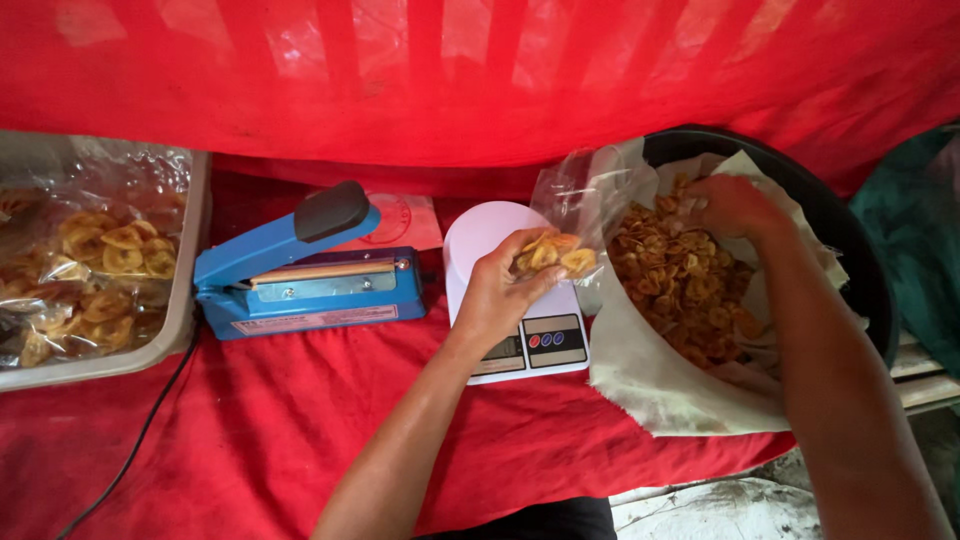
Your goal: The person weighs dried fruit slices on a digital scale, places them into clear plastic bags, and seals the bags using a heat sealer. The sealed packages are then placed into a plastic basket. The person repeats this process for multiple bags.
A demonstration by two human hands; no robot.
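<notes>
**Filling a clear bag with fried chips beside a kitchen scale**

Seen from above, a tabletop covered in red cloth carries everything. At the far left, a grey tray holds sealed clear packets of yellow chips. Next to it sits a blue heat sealer with its arm raised and a black cord trailing toward the near edge. Right of the sealer stands a white digital scale with nothing on its round plate.

Just over the scale, the left hand is closed around the lower part of a clear plastic bag, which holds a small cluster of chips and stands open at the top, leaning toward the right. Farther right, a black basin lined with pale paper is heaped with loose chips. The right hand is down in that heap, fingers curled among the chips; whether it has gathered any cannot be told.

The step in hand appears to be filling the bag by the handful. The next move would call for bringing a handful to the bag's mouth while the left hand keeps it open, then setting the bag on the scale.
</notes>
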